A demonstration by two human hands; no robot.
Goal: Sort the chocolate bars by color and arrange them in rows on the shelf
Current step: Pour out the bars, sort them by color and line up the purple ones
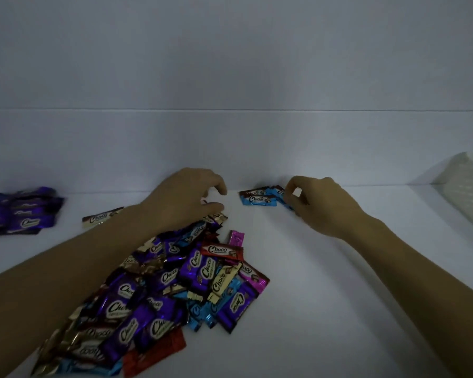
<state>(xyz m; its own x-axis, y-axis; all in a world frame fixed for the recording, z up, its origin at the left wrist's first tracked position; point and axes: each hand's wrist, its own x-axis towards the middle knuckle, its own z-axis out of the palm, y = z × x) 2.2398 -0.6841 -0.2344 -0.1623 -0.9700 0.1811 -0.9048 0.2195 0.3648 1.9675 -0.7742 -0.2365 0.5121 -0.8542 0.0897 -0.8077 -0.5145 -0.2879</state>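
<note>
A mixed pile of chocolate bars [175,282] in purple, blue, gold, red, pink and cream wrappers lies on the white shelf [325,282]. My left hand [186,197] hovers over the pile's far end with curled fingers, just above a gold bar [217,217]. A dark sliver shows between thumb and fingers, and I cannot tell whether it is held. My right hand [317,203] pinches a blue bar [286,199] at the right edge of a small group of blue bars [258,199] near the back wall. Sorted purple bars [22,214] lie far left, and a single cream bar [101,217] lies beside my left forearm.
The shelf's white back wall [230,148] rises just behind the hands. A pale perforated basket [467,192] stands at the far right. Bare white surface stretches between the pile and the basket.
</note>
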